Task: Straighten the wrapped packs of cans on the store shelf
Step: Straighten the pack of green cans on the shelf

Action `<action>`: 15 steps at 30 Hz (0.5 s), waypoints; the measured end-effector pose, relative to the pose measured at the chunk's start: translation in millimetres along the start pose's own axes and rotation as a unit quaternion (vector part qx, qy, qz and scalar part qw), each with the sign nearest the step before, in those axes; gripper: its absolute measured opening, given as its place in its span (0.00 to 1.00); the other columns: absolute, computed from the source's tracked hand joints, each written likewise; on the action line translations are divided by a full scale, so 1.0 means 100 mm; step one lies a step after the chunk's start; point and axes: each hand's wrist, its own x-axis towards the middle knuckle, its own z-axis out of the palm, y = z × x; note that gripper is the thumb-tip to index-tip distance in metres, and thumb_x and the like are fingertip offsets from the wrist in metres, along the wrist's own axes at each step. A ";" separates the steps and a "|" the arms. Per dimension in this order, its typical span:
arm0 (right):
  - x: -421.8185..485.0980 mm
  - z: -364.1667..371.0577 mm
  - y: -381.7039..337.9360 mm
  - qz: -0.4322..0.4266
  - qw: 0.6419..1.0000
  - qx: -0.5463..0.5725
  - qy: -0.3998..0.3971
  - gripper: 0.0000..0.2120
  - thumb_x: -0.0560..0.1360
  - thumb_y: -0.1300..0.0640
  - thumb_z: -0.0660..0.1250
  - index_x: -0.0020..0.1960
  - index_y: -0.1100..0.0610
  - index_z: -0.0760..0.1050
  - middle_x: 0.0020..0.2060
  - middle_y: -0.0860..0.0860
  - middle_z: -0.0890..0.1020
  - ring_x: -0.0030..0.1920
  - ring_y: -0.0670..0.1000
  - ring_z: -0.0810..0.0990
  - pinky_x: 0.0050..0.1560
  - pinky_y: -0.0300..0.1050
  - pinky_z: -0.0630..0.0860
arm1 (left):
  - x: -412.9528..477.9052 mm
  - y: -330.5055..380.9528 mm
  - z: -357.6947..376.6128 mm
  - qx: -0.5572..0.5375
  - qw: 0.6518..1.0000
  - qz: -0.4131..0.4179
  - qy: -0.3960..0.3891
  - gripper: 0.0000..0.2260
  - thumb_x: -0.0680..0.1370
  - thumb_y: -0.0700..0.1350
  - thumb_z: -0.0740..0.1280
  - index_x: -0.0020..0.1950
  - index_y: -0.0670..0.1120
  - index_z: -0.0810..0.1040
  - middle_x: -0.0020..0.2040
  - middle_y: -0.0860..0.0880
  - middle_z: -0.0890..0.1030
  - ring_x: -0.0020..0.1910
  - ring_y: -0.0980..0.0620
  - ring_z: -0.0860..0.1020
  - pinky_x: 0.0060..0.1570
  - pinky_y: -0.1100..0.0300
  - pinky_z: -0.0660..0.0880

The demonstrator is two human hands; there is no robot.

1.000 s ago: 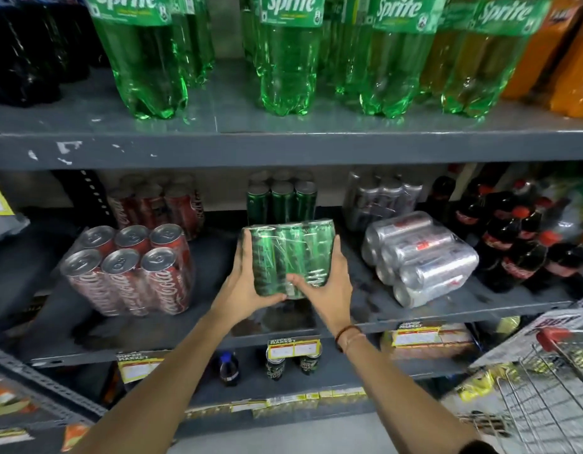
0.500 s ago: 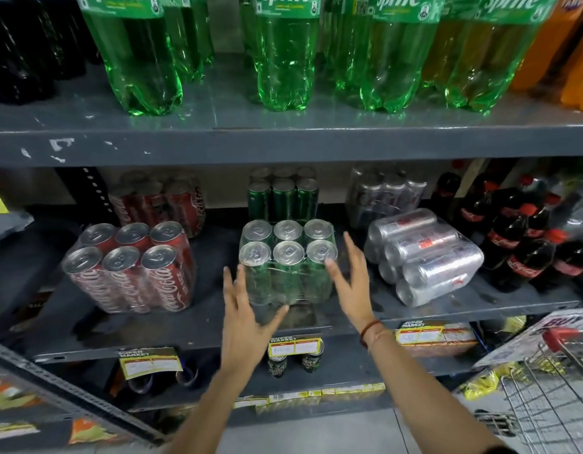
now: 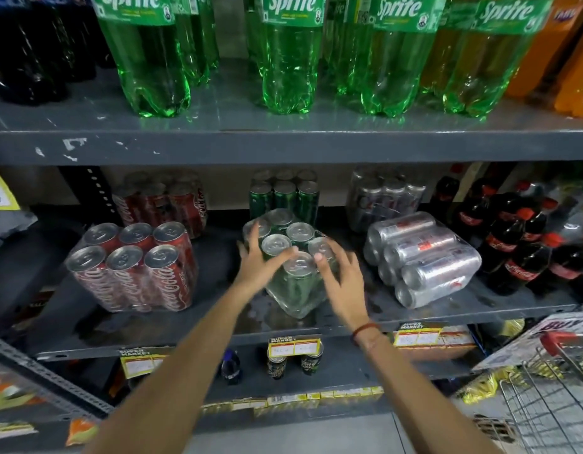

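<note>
A shrink-wrapped green pack of cans stands upright on the middle shelf, turned diagonally with one corner towards me. My left hand lies over its top left, fingers spread across the can tops. My right hand clasps its right side, thumb on a can top. A red cola pack stands to the left, tilted back. On the right, a silver pack lies on its side.
Behind stand further red, green and silver packs. Small cola bottles fill the shelf's right end. Large Sprite bottles line the shelf above. A wire shopping cart stands at the lower right.
A second ago I held the green pack on its side; it was then set upright and released. Now both hands are on it again and it has turned diagonal.
</note>
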 end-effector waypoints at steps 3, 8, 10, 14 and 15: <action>-0.39 0.27 -0.15 0.014 0.998 -0.044 0.047 0.34 0.70 0.27 0.47 0.71 0.41 0.61 0.58 0.56 0.68 0.60 0.57 0.71 0.59 0.47 0.69 | 0.23 0.05 -0.32 0.013 0.992 0.020 -0.124 0.40 0.68 0.55 0.74 0.75 0.57 0.56 0.74 0.50 0.64 0.70 0.51 0.66 0.67 0.49 0.67; -0.61 0.45 -0.24 -0.047 0.997 -0.060 0.001 0.29 0.74 0.30 0.49 0.72 0.38 0.58 0.55 0.50 0.66 0.51 0.56 0.76 0.52 0.52 0.77 | 0.30 0.07 -0.45 0.021 0.997 0.034 -0.063 0.29 0.69 0.51 0.74 0.68 0.48 0.71 0.62 0.39 0.78 0.62 0.46 0.76 0.63 0.53 0.72; -0.49 0.34 -0.26 -0.073 0.995 -0.072 0.011 0.27 0.75 0.32 0.51 0.71 0.39 0.59 0.57 0.51 0.67 0.51 0.56 0.76 0.53 0.50 0.76 | 0.10 0.01 -0.35 0.004 0.995 0.063 0.079 0.23 0.73 0.46 0.71 0.66 0.43 0.73 0.62 0.39 0.78 0.61 0.44 0.76 0.60 0.58 0.71; 0.15 0.06 -0.29 -0.072 0.994 -0.081 0.013 0.30 0.73 0.37 0.61 0.71 0.50 0.65 0.67 0.58 0.65 0.68 0.57 0.66 0.66 0.46 0.65 | -0.60 -0.06 0.16 -0.020 0.973 0.091 0.210 0.33 0.73 0.51 0.70 0.74 0.48 0.59 0.75 0.40 0.58 0.74 0.44 0.59 0.67 0.59 0.57; 0.34 0.00 -0.30 -0.068 0.993 -0.095 -0.013 0.32 0.72 0.36 0.63 0.71 0.50 0.65 0.69 0.59 0.63 0.71 0.58 0.62 0.69 0.49 0.63 | -0.70 -0.07 0.31 -0.029 0.981 0.069 0.182 0.38 0.72 0.53 0.70 0.76 0.51 0.53 0.77 0.41 0.49 0.76 0.44 0.53 0.69 0.56 0.55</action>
